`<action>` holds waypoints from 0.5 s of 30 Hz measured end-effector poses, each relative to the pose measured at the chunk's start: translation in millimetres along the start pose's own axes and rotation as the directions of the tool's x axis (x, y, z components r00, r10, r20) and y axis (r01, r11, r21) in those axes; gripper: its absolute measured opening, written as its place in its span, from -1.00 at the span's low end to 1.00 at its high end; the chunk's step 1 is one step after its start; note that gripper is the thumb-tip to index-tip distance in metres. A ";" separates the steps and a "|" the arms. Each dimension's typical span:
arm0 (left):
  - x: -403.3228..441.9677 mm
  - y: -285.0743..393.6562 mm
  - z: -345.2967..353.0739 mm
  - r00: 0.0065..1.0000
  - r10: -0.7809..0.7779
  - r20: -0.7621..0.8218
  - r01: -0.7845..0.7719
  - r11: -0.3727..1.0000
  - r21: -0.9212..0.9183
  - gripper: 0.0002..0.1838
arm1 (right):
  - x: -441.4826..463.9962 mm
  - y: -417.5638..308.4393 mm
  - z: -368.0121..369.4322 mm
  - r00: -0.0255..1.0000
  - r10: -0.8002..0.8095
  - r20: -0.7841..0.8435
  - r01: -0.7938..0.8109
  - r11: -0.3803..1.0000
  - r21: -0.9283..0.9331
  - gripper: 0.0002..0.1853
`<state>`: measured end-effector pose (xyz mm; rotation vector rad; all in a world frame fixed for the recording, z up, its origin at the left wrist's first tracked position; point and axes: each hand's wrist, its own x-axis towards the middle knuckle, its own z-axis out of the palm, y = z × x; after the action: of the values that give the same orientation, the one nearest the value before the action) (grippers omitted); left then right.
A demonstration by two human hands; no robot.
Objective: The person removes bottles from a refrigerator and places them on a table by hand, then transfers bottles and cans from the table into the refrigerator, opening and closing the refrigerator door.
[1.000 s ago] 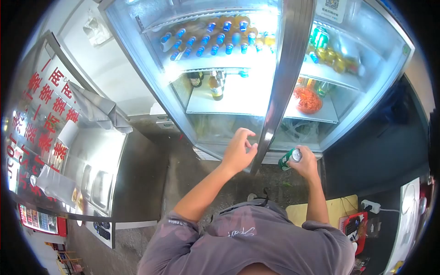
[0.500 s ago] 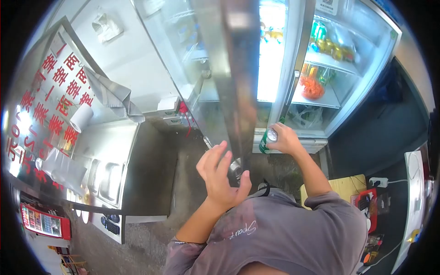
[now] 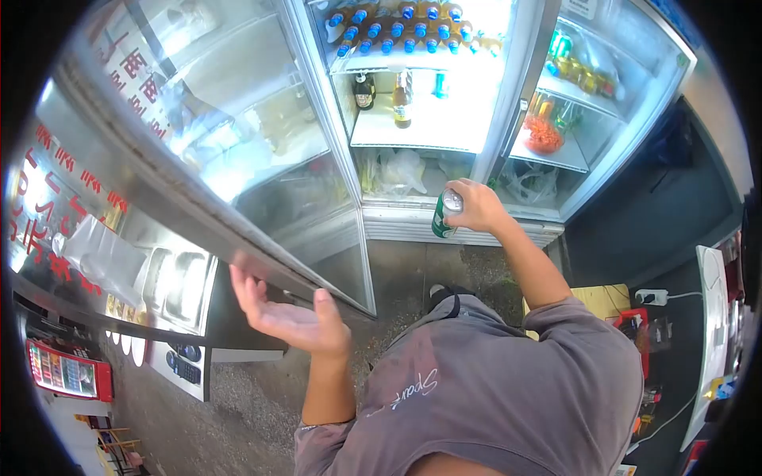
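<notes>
My right hand is wrapped around a green drink can, its silver top facing up. The can is held in front of the fridge's lower edge. My left hand is open, fingers spread and palm up, beside the edge of the swung-out glass fridge door. Whether its fingertips touch the door I cannot tell. Inside the lit fridge, rows of bottles with blue caps fill the upper shelf. A bottle, a dark bottle and a blue can stand on the shelf below.
The second fridge door is closed, with an orange-red bundle behind its glass. At left is a counter with metal trays and remote controls. A wooden stool or table stands at right, near a power strip.
The left fridge door has swung wide to the left, exposing the shelves. My left hand has moved left and down with it. My right hand and the can have shifted slightly left and up.
</notes>
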<state>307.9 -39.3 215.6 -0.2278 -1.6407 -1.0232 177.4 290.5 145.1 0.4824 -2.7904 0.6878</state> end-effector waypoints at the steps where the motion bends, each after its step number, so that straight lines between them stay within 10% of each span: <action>1: 3.4 -6.3 -1.9 1.000 0.007 -0.027 -0.007 1.000 -0.001 -0.12 | 3.4 -0.4 -1.1 1.000 -0.001 0.009 0.001 1.000 -0.010 -0.37; 9: 19.0 -37.5 -7.0 0.991 -0.002 -0.136 0.032 0.976 0.213 -0.13 | 57.8 43.7 8.9 1.000 0.005 0.021 -0.004 0.998 -0.063 -0.36; 15: -1.9 -48.9 44.0 0.931 0.351 0.099 -0.364 0.876 0.317 -0.30 | 127.1 101.4 16.1 0.993 0.114 0.040 -0.111 0.991 -0.071 -0.33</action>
<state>247.3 -36.7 190.1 -0.3125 -1.6968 -0.4547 21.1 334.5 127.0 0.3323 -2.8896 0.6081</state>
